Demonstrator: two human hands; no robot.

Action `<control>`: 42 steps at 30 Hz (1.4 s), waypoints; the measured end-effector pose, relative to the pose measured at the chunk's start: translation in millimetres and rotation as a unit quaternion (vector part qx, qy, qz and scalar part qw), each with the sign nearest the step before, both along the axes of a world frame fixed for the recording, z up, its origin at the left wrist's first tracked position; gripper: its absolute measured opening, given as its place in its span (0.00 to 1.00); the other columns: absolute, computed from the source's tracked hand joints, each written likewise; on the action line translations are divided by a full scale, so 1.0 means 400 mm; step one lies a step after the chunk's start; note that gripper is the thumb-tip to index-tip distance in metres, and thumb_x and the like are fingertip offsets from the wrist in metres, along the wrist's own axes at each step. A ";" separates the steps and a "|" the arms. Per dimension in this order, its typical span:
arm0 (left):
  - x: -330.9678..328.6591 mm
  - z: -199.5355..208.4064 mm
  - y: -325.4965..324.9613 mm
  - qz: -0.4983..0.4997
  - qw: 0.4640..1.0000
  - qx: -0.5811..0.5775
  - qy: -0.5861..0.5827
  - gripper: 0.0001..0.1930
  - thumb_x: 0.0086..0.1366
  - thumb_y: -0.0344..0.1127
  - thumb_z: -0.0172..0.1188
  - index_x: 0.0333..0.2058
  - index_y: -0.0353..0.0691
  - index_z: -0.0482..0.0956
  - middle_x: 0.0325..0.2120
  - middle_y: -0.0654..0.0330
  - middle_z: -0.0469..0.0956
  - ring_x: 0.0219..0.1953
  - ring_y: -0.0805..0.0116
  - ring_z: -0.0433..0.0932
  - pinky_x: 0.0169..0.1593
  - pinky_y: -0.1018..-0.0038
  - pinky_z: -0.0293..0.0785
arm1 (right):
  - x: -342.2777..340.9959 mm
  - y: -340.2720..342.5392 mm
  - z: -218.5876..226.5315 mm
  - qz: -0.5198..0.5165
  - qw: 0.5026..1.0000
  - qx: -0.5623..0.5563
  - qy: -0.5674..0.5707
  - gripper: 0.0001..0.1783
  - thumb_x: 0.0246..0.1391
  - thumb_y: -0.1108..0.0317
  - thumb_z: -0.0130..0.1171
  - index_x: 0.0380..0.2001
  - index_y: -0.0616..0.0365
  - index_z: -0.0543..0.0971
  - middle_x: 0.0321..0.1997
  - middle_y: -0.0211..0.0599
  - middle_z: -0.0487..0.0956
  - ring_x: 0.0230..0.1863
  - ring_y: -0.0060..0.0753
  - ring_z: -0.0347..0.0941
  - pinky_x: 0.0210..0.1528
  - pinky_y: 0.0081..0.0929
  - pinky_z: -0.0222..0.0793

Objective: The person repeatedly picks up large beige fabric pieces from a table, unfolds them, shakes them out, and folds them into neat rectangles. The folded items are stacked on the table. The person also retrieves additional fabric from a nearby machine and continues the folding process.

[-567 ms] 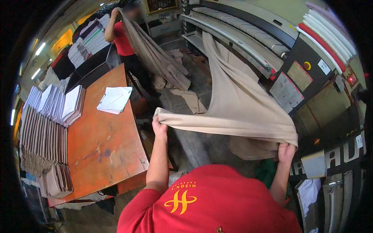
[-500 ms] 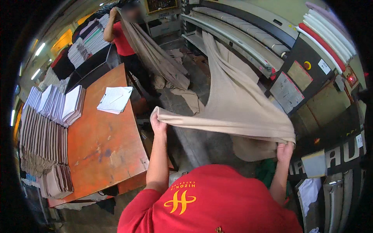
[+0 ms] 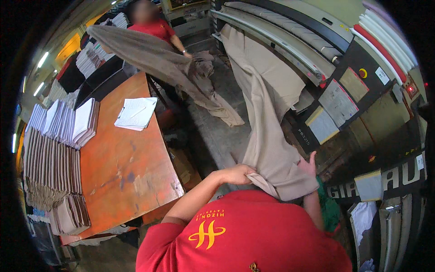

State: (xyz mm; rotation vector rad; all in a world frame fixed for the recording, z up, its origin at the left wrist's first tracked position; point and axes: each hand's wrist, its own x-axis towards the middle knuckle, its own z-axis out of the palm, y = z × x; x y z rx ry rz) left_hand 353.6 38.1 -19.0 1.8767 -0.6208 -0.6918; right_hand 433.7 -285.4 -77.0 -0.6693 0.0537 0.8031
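Observation:
A long beige cloth [image 3: 267,131] hangs from the ironing machine [image 3: 281,34] toward my body, its near end gathered at my chest. My left hand [image 3: 240,174] is closed in a pinch on the cloth's folded near edge. On the other side of the cloth, my right hand [image 3: 308,167] has its fingers stretched out and a gap showing between them. The cloth lies against this palm, and part of the hand is hidden behind it.
Left of me stands an orange-topped table [image 3: 131,167] with a clipboard of papers [image 3: 135,113] and stacks of folded cloths [image 3: 52,163]. Beyond it a co-worker [image 3: 156,31] handles another brown cloth [image 3: 154,56]. A dark control panel [image 3: 340,99] rises at the right.
My left hand has come right and down toward my chest, bunching the stretched cloth edge. My right hand has shifted slightly left, its fingers now spread. The co-worker's cloth has swung out sideways.

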 end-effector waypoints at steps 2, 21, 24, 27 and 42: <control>-0.012 0.006 0.031 0.015 1.000 0.007 0.007 0.14 0.55 0.28 0.55 0.41 0.38 0.78 0.31 0.59 0.78 0.35 0.70 0.74 0.40 0.72 0.70 | -0.028 -0.013 -0.012 0.044 0.979 -0.184 -0.078 0.40 0.58 0.33 0.40 0.59 0.57 0.66 0.62 0.41 0.67 0.60 0.38 0.65 0.59 0.48 0.62; 0.084 0.090 -0.110 -0.051 0.937 -0.023 -0.346 0.20 0.62 0.49 0.58 0.48 0.44 0.73 0.49 0.54 0.72 0.58 0.55 0.67 0.67 0.58 0.47 | -0.231 0.138 0.208 0.051 0.736 -0.464 -0.490 0.11 0.58 0.63 0.56 0.32 0.62 0.76 0.24 0.41 0.73 0.26 0.26 0.68 0.31 0.29 0.66; 0.124 0.101 -0.117 -0.105 0.952 0.041 -0.285 0.13 0.62 0.47 0.58 0.36 0.44 0.77 0.39 0.60 0.78 0.50 0.59 0.73 0.67 0.56 0.47 | -0.259 0.134 0.285 0.014 0.733 -0.486 -0.475 0.11 0.57 0.62 0.57 0.33 0.61 0.77 0.25 0.43 0.74 0.26 0.33 0.72 0.31 0.31 0.67; 0.131 0.115 -0.127 -0.114 0.953 0.004 -0.282 0.12 0.62 0.45 0.58 0.32 0.43 0.78 0.30 0.61 0.79 0.41 0.59 0.76 0.63 0.58 0.55 | -0.272 0.095 0.319 0.007 0.716 -0.539 -0.443 0.11 0.56 0.63 0.58 0.33 0.60 0.77 0.26 0.45 0.75 0.27 0.39 0.74 0.31 0.33 0.68; 0.154 0.313 -0.280 -0.027 0.926 -0.173 -0.333 0.08 0.61 0.39 0.59 0.34 0.41 0.80 0.29 0.61 0.80 0.32 0.61 0.76 0.38 0.68 0.69 | -0.357 -0.337 0.324 -0.460 0.679 -0.470 -0.327 0.08 0.59 0.67 0.55 0.36 0.62 0.73 0.35 0.30 0.72 0.39 0.24 0.67 0.46 0.21 0.63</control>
